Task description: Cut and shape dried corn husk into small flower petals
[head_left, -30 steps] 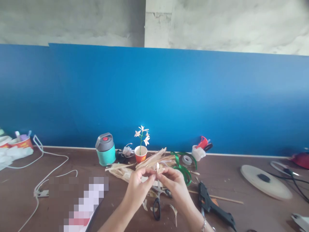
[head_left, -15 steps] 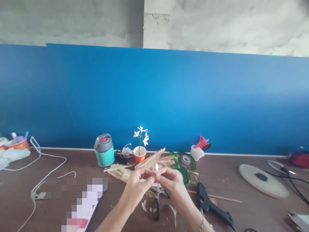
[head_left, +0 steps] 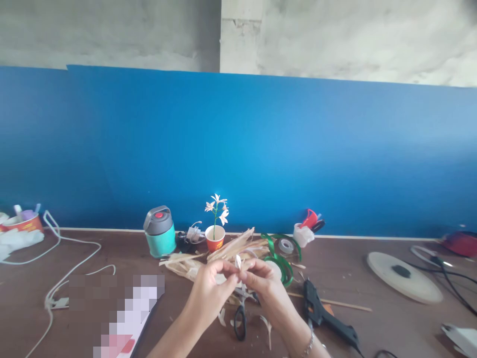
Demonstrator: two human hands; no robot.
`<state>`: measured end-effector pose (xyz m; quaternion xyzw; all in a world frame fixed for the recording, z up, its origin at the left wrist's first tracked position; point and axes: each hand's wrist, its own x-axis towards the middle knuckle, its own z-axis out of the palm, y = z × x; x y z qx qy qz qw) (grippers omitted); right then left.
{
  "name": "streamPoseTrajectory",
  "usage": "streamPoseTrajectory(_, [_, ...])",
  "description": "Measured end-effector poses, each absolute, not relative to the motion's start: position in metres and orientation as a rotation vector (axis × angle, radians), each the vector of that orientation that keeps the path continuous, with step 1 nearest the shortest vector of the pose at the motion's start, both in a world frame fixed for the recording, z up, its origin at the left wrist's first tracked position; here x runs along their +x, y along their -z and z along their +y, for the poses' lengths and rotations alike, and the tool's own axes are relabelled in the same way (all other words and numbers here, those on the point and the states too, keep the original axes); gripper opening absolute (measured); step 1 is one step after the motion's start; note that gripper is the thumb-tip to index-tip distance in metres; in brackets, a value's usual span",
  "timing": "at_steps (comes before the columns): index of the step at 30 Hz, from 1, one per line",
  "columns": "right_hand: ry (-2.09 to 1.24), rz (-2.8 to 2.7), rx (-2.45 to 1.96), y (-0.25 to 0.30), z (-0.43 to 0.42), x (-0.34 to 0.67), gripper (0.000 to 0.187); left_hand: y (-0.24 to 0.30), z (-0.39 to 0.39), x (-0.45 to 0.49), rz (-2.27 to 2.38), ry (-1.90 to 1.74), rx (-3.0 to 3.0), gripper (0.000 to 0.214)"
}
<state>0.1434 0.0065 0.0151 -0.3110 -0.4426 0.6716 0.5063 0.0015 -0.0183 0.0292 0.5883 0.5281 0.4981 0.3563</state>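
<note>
Both hands raised just above the desk (head_left: 372, 308). Left hand (head_left: 210, 291) and right hand (head_left: 263, 286) meet at the fingertips, fingers closed together on a small pale petal (head_left: 238, 261). Scissors (head_left: 241, 318) lie directly below; black glue gun (head_left: 324, 315) right of them; dried husks (head_left: 208, 256) behind.

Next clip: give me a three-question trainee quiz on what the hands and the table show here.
1. True or false: both hands pinch one small pale strip above the table.
2. Which tool lies directly below the hands? A scissors, B hammer, C pliers.
3. Fill in: the paper cup holds a small ____.

Key:
1. True: left hand and right hand meet on the pale strip.
2. A, the scissors; the glue gun lies farther right.
3. Flower: the flower stands in the paper cup.
</note>
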Motion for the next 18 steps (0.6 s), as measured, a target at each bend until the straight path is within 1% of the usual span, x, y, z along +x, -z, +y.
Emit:
streamPoseTrajectory(5, [-1.625, -1.069, -0.739, -0.014, 0.007, 0.144, 0.022, -0.028, -0.020, 0.001, 1.378, -1.310, 1.564, 0.008])
streamPoseTrajectory(11, [-1.590, -1.200, -0.723, -0.023, 0.006, 0.147, 0.023, -0.033, -0.019, -0.001, 1.367, -1.308, 1.465, 0.011])
streamPoseTrajectory(18, [-1.567, -1.185, -0.750, -0.018, 0.009, 0.151, 0.022, -0.033, -0.017, -0.002, 1.082, -1.190, 1.152, 0.017])
